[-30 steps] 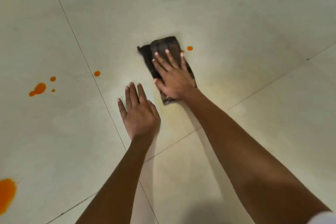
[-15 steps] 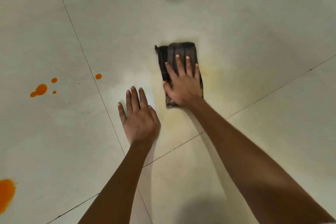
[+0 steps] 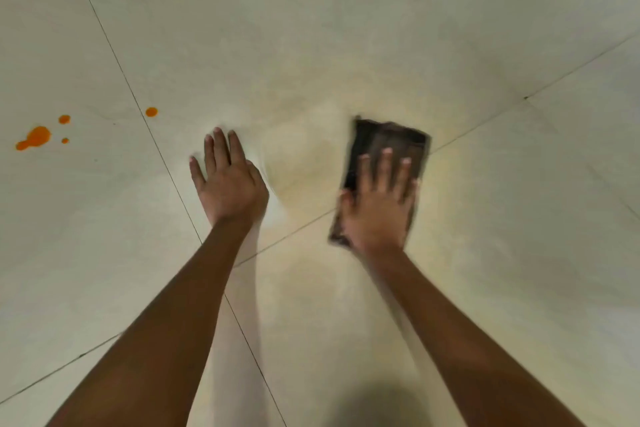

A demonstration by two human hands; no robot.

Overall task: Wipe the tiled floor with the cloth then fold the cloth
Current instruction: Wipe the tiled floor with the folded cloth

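A dark brown folded cloth [image 3: 391, 142] lies flat on the pale tiled floor [image 3: 346, 45], right of centre. My right hand [image 3: 379, 204] presses down on its near half with fingers spread, blurred by motion. My left hand [image 3: 228, 184] rests flat on the bare tile to the left of the cloth, fingers together, holding nothing. A faint yellowish smear covers the tile between and around my hands.
Orange spill spots [image 3: 36, 137] sit on the tile at the far left, with one small drop [image 3: 151, 111] near a grout line [image 3: 166, 166]. A dark shadow falls at the top edge and another at the bottom.
My right hand has slid the cloth to the right and toward me across the tile. The orange drop beside the cloth is gone. My left hand stayed planted.
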